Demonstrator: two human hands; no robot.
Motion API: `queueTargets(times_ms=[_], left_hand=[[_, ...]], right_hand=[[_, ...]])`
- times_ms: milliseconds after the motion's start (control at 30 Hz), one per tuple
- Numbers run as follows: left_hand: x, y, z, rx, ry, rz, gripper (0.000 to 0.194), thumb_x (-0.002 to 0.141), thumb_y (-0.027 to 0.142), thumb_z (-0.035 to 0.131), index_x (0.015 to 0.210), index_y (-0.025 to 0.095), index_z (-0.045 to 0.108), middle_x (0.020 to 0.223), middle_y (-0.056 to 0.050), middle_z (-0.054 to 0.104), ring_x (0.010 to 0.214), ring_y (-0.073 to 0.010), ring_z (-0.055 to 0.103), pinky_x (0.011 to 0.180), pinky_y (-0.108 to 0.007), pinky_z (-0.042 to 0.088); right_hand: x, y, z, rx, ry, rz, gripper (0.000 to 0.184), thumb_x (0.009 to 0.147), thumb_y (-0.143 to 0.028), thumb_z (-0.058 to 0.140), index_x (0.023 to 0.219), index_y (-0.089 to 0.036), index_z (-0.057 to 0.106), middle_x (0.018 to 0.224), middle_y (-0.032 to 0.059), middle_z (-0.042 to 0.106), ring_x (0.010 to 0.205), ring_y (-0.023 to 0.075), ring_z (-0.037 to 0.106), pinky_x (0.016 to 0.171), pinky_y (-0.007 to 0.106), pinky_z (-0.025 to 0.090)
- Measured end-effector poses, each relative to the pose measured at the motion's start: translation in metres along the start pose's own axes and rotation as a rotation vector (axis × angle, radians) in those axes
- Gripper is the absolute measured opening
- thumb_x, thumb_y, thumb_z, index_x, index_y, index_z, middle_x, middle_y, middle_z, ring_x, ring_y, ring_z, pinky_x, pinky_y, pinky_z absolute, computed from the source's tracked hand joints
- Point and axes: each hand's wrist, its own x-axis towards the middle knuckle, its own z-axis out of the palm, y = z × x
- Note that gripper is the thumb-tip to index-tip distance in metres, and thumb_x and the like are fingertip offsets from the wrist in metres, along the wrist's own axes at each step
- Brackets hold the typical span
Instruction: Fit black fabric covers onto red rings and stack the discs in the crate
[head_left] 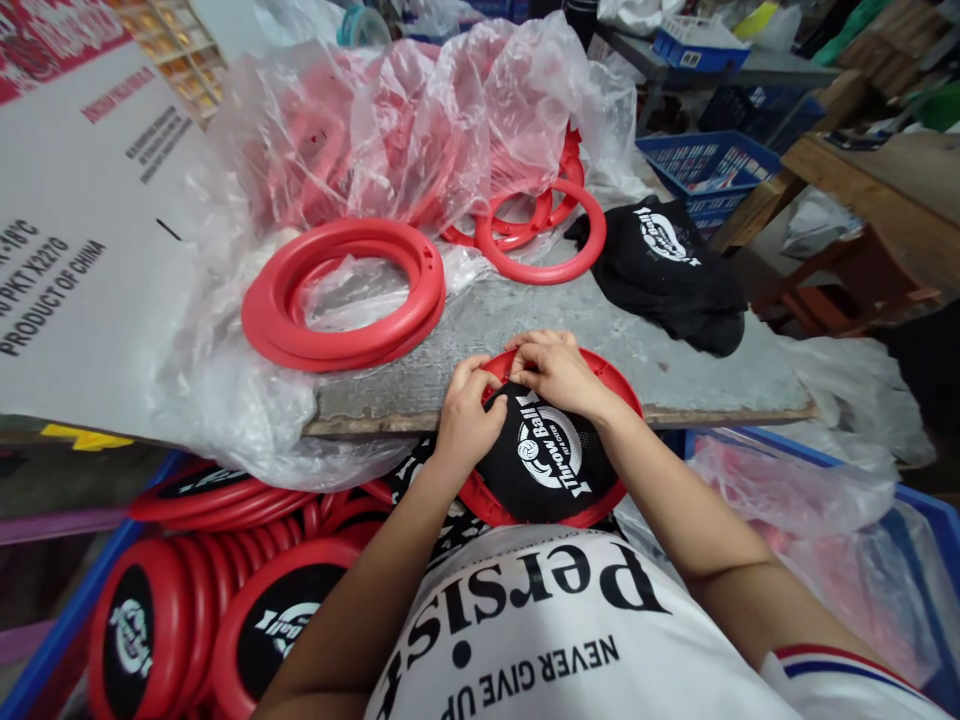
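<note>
In front of my body, a red plastic ring (pixel 616 378) leans against the table edge. A black cloth disc (pixel 499 462) with white "Throw Ball" print lies inside it. My left hand (pixel 471 412) is closed at the ring's upper left, its thumb and fingers pinching the cloth's edge by the rim. Close beside it, my right hand (pixel 551 368) pinches the cloth at the top of the rim with curled fingers. The fingertips hide part of the cloth's edge. Farther back on the table are stacked red rings (pixel 341 235) and a pile of black printed cloths (pixel 667 270).
Clear plastic bags (pixel 450 110) with more red rings cover the table's back. A white carton (pixel 82 220) stands at left. Below left, a blue crate (pixel 60 640) holds several finished-looking red discs (pixel 142 560). Another blue crate (pixel 926 520) with plastic bags is at right.
</note>
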Motion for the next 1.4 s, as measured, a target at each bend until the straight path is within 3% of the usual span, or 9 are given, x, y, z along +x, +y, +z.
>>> queueTargets(times_ms=[133,433,1100,1233,1300,1400], left_hand=[[0.002,0.0,0.002,-0.024,0.001,-0.028,0.011,0.078,0.011,0.069,0.08,0.019,0.062,0.125,-0.011,0.059,0.12,-0.0243,0.059,0.107,-0.042,0.047],[0.008,0.003,0.002,-0.06,0.04,-0.124,0.01,0.083,0.013,0.062,0.074,0.019,0.061,0.113,-0.009,0.063,0.109,-0.023,0.062,0.101,-0.041,0.048],[0.013,-0.001,0.009,0.05,0.093,-0.141,0.014,0.081,0.011,0.057,0.071,0.02,0.056,0.1,-0.008,0.062,0.099,-0.0218,0.062,0.096,-0.039,0.05],[0.014,-0.002,0.007,0.046,0.03,-0.099,0.011,0.083,0.013,0.058,0.075,0.021,0.056,0.102,-0.008,0.061,0.105,-0.0228,0.062,0.099,-0.04,0.049],[0.016,0.0,0.004,0.038,-0.019,-0.058,0.009,0.082,0.015,0.06,0.078,0.021,0.056,0.107,-0.008,0.061,0.11,-0.0235,0.061,0.101,-0.041,0.048],[0.027,0.008,0.0,0.058,-0.071,0.055,0.015,0.078,0.012,0.063,0.085,0.022,0.055,0.118,-0.009,0.062,0.118,-0.0246,0.059,0.107,-0.043,0.045]], right_hand=[[0.001,0.001,0.001,0.004,0.01,0.011,0.011,0.089,-0.017,0.069,0.08,-0.02,0.064,0.125,0.0026,0.068,0.118,0.0271,0.055,0.098,0.046,0.029],[0.002,-0.005,0.003,-0.044,0.022,0.068,0.014,0.091,-0.019,0.068,0.078,-0.02,0.063,0.121,0.0033,0.07,0.114,0.0271,0.057,0.097,0.045,0.031],[0.003,-0.005,0.011,-0.138,0.074,0.094,0.011,0.092,-0.021,0.061,0.082,-0.021,0.063,0.118,0.0058,0.069,0.107,0.0269,0.057,0.09,0.042,0.033],[0.002,0.003,0.001,-0.155,-0.036,0.007,0.004,0.093,-0.025,0.063,0.091,-0.021,0.064,0.113,0.0069,0.067,0.106,0.0275,0.056,0.089,0.04,0.036],[0.003,0.008,-0.008,-0.18,-0.091,-0.036,0.011,0.089,-0.023,0.067,0.099,-0.021,0.064,0.111,0.0071,0.066,0.106,0.0275,0.056,0.089,0.04,0.037],[0.005,0.014,-0.024,-0.195,-0.065,-0.007,0.02,0.083,-0.019,0.071,0.102,-0.02,0.066,0.107,0.0076,0.065,0.104,0.0278,0.056,0.09,0.039,0.04]])
